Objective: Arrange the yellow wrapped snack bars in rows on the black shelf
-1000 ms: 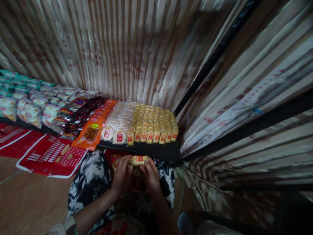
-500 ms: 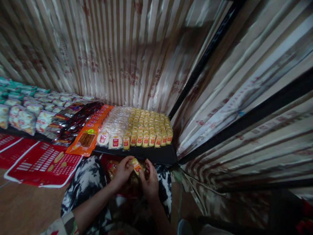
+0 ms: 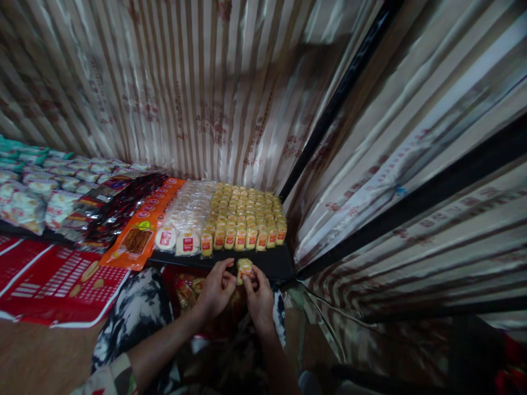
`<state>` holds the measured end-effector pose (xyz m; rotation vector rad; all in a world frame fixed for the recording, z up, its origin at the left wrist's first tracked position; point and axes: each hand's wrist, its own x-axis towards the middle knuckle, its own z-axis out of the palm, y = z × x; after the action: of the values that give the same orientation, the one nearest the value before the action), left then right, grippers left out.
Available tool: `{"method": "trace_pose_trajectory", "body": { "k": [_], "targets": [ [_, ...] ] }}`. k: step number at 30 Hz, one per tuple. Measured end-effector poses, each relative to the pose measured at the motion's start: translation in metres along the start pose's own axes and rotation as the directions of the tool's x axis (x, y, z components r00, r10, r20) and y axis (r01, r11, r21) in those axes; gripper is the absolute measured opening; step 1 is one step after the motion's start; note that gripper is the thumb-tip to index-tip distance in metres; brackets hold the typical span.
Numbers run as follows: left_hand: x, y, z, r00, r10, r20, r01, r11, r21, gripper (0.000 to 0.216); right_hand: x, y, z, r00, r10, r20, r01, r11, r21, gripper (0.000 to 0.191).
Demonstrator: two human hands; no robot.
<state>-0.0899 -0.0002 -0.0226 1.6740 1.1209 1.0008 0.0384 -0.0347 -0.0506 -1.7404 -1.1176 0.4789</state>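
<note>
My right hand (image 3: 260,296) pinches a small yellow snack packet (image 3: 244,267) with a red and orange label, just in front of the shelf edge. Close by on the left, my left hand (image 3: 216,288) has its fingers loosely curled and apart, with its fingertips beside the packet. Beyond the hands, matching yellow packets (image 3: 247,211) stand in tight rows on the black shelf (image 3: 263,263). Below, between my knees, a red bag or box (image 3: 171,274) contains more shiny yellow packets (image 3: 185,293), partly hidden by my left forearm.
Left of the yellow rows stand clear-wrapped white round snacks (image 3: 187,241), an orange pouch (image 3: 132,236), dark red packets (image 3: 111,214) and white bags (image 3: 61,206). A red printed banner (image 3: 53,280) hangs below the shelf. Striped curtain (image 3: 197,99) and black poles (image 3: 341,104) enclose the back and right.
The packet has moved up and right, toward the shelf, and is turned more upright. My left fingers have come off it, while my right hand keeps it. The view has shifted slightly.
</note>
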Motion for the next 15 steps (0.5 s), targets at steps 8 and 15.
{"method": "trace_pose_trajectory", "body": {
  "k": [8, 15],
  "targets": [
    [-0.007, -0.008, 0.006, 0.983, 0.134, -0.127, -0.122, 0.988, 0.100, 0.032, 0.024, 0.002, 0.029, 0.999, 0.013, 0.037, -0.016, 0.995, 0.097, 0.043],
    [0.003, -0.026, -0.013, 0.974, 0.124, -0.190, -0.067, 0.958, 0.278, 0.035, 0.039, -0.016, 0.066, 0.999, 0.010, 0.051, -0.014, 0.997, 0.075, 0.040]
  ]
}}
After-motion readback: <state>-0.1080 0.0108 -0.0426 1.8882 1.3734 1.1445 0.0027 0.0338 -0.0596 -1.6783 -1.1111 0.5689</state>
